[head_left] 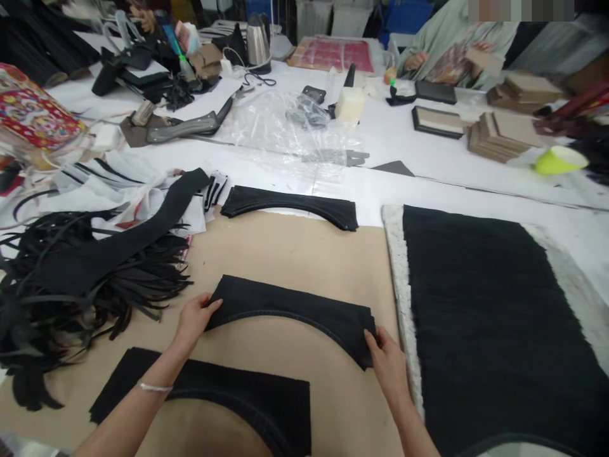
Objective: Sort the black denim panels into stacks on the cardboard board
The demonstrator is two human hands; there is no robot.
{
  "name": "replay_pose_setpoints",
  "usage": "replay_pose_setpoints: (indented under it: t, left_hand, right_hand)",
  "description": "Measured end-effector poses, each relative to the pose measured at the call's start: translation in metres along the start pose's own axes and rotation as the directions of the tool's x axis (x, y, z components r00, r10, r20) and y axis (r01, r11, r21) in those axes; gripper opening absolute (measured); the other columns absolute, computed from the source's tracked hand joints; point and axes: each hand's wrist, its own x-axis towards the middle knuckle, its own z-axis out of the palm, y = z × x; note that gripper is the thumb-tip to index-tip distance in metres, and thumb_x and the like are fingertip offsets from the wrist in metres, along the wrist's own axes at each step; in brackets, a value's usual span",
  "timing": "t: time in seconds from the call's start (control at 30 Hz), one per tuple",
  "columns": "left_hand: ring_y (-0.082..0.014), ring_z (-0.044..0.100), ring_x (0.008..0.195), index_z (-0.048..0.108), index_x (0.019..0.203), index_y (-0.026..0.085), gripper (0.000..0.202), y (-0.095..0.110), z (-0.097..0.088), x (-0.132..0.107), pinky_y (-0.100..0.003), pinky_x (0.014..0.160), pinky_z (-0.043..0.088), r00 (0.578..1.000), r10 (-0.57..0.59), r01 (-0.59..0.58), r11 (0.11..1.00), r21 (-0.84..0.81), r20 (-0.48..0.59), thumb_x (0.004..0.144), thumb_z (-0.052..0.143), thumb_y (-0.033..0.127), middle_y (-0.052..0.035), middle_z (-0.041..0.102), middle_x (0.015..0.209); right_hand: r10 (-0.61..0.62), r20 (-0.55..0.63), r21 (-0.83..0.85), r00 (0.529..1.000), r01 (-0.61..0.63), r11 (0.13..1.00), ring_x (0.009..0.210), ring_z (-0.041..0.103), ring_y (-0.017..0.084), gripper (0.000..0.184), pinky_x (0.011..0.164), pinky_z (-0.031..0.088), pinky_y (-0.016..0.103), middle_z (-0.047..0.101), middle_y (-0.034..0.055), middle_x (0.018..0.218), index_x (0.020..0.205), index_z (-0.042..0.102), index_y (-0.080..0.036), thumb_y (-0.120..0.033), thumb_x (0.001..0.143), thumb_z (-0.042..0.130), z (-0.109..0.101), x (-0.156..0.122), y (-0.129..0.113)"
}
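Black curved stack (295, 303): left hand (195, 318) and right hand (387, 358) pinch opposite ends.

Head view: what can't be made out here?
In the head view:
Near black stack: the left forearm covers part; the bottom edge cuts it off.
Middle black stack: layers too thin to count.
Large black fabric: cut off by the bottom and right edges.
Co-worker's hand: too blurred to tell its grip.

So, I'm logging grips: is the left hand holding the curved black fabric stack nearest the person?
No, the left hand pinches the left end of the middle curved black fabric stack, beyond the nearest one.
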Motion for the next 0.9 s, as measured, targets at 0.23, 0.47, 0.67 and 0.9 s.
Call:
replay_pose_setpoints:
  t: [0.23,0.47,0.67,0.9]
  left_hand:
    - [-0.0165,0.052,0.059,0.058,0.057,0.019,0.025,0.009,0.002,-0.007,-0.025,0.055,0.037,0.999,0.009,-0.008,1.0,0.024,-0.044,0.058,0.069,0.041,0.0024,0.056,0.054]
    - [-0.0148,0.051,0.058,0.058,0.059,0.018,0.018,-0.004,0.004,0.0,-0.024,0.056,0.036,0.994,0.004,0.013,0.988,0.156,-0.107,0.066,0.065,0.033,0.0031,0.055,0.055]
    - [-0.0161,0.055,0.064,0.061,0.066,0.018,0.014,0.0,0.005,0.001,-0.025,0.06,0.035,0.993,-0.008,0.043,0.953,0.301,-0.117,0.072,0.062,0.03,0.0012,0.06,0.062]
    - [-0.0247,0.059,0.076,0.061,0.076,0.019,0.019,0.006,0.004,-0.002,-0.031,0.064,0.036,0.998,-0.009,0.034,0.896,0.444,-0.059,0.078,0.055,0.037,-0.0063,0.063,0.074]
  right_hand:
    - [0.041,0.034,-0.088,0.999,-0.038,0.995,0.056,0.055,0.024,0.044,0.056,0.038,0.035,0.053,-0.0007,0.057,0.076,0.051,-0.026,-0.068,0.072,0.038,0.002,0.005,0.011]
    - [0.107,0.106,-0.173,0.989,-0.088,0.981,0.066,0.062,0.032,0.051,0.063,0.043,0.042,0.064,0.0051,0.065,0.089,0.058,-0.026,-0.07,0.073,0.038,0.007,0.013,0.016]
    - [0.103,0.103,-0.228,0.989,-0.078,0.97,0.065,0.062,0.032,0.055,0.061,0.044,0.041,0.066,0.009,0.07,0.094,0.06,-0.022,-0.068,0.074,0.037,0.009,0.015,0.013]
    - [0.022,-0.011,-0.148,1.0,-0.023,0.989,0.07,0.061,0.03,0.045,0.065,0.041,0.038,0.065,0.0106,0.077,0.086,0.057,-0.02,-0.057,0.078,0.034,0.018,0.003,-0.001]
